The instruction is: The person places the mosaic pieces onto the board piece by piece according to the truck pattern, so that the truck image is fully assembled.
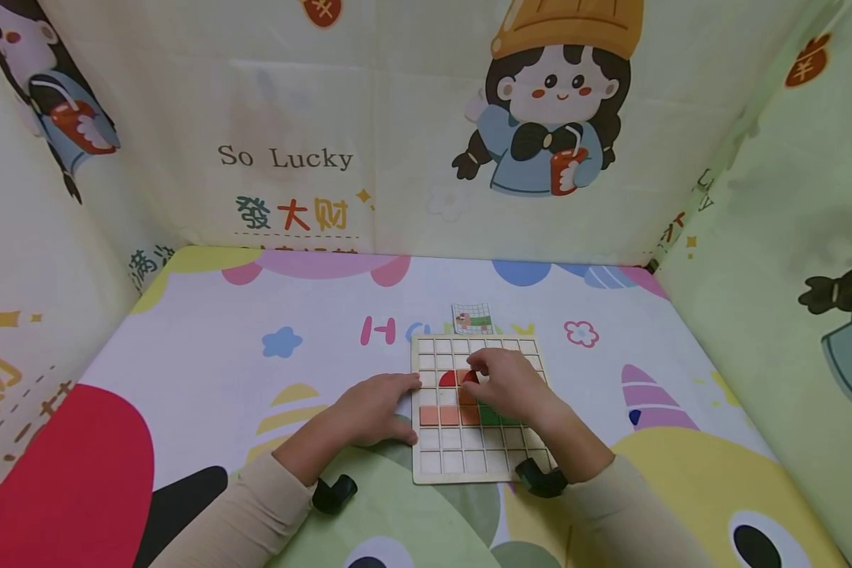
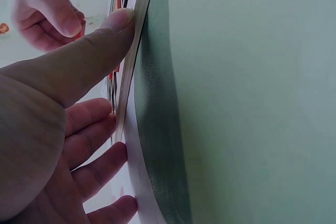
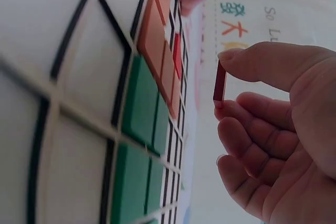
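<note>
A wooden grid board (image 1: 451,462) lies on the patterned cloth, with salmon tiles (image 1: 438,416), green tiles (image 1: 497,416) and a red piece (image 1: 447,380) set in its cells. My left hand (image 1: 378,406) rests against the board's left side, thumb on the edge and fingers fairly straight along it. Over the upper middle of the grid, my right hand (image 1: 509,386) pinches a thin red tile (image 3: 219,81) between thumb and index finger. In the right wrist view this tile is held on edge, apart from the green tiles (image 3: 137,100) in the board.
Just behind the board is a small picture card (image 1: 472,319) printed with a grid and a coloured figure. Cartoon-printed cloth walls (image 1: 412,158) enclose the table at the back and sides. Black devices (image 1: 334,495) sit at both wrists.
</note>
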Motion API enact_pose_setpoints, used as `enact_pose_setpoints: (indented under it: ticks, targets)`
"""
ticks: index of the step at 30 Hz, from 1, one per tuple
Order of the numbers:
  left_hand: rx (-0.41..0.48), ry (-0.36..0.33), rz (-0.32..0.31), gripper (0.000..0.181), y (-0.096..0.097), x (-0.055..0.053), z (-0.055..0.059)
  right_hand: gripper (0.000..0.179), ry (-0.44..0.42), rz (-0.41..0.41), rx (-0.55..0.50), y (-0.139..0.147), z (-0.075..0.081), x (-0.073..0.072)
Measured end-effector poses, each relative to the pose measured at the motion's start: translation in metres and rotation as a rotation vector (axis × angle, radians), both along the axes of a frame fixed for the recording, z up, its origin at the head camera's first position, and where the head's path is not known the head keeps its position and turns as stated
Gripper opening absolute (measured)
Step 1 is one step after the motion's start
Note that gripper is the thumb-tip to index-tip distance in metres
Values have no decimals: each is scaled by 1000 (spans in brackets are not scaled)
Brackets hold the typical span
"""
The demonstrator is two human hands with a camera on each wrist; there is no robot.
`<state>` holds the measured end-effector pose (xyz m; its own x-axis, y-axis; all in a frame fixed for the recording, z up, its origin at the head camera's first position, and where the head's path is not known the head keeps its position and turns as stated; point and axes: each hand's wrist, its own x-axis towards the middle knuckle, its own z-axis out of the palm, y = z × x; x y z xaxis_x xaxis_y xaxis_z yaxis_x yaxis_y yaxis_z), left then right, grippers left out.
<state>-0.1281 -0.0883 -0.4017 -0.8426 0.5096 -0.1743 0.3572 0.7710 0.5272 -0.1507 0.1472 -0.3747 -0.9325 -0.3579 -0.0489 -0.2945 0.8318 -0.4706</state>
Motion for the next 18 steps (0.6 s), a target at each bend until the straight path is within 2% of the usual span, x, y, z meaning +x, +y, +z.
enact_pose_setpoints:
  ticks: [12,18]
  targets:
    - [16,10,-7,75,-1,-1,-1,26,-4,36,-28,-22,-6,2]
    - [16,15,-12,76,-1,-1,0,30,-26,53,2,-33,-9,4]
